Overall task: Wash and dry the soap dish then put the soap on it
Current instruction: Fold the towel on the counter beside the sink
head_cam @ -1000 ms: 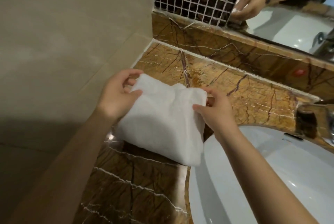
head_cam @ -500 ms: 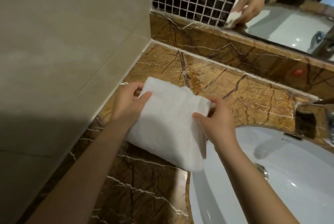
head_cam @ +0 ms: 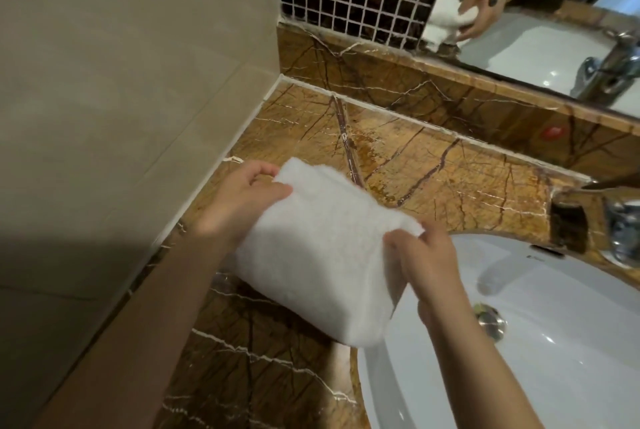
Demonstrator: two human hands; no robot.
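While my left hand [head_cam: 242, 200] and right hand [head_cam: 427, 264] each pinch a corner of the towel [head_cam: 318, 255] — long axis running toward the sink [head_cam: 554, 352] — I can't spot the soap dish.

Both hands [head_cam: 242, 200] [head_cam: 426, 262] gripping white towel [head_cam: 322, 255], marble counter [head_cam: 433, 179], sink [head_cam: 554, 342]

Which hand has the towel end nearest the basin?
The right hand: it pinches the towel end at the basin rim, while the left hand grips the other end over the counter.
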